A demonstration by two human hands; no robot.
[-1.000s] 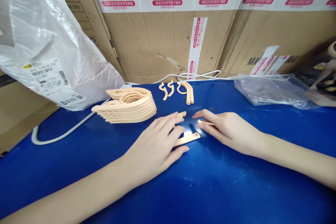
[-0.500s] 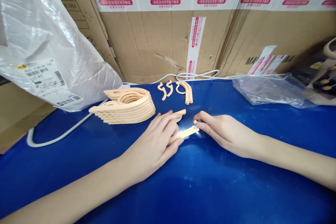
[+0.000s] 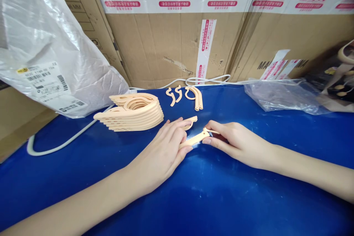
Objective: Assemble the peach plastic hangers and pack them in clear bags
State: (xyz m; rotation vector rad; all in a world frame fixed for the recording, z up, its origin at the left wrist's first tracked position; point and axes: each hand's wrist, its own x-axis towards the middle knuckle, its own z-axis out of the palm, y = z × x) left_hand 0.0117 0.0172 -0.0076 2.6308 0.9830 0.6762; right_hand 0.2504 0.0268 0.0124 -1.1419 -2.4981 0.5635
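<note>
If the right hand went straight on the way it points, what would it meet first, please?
Probably the nearer bar in the left hand; its end lies just ahead of the right hand, though depth leaves any contact unclear.

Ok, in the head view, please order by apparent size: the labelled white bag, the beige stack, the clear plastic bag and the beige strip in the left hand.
1. Labelled white bag
2. Clear plastic bag and beige stack: too similar to rank
3. Beige strip, judged by its visible part
</note>
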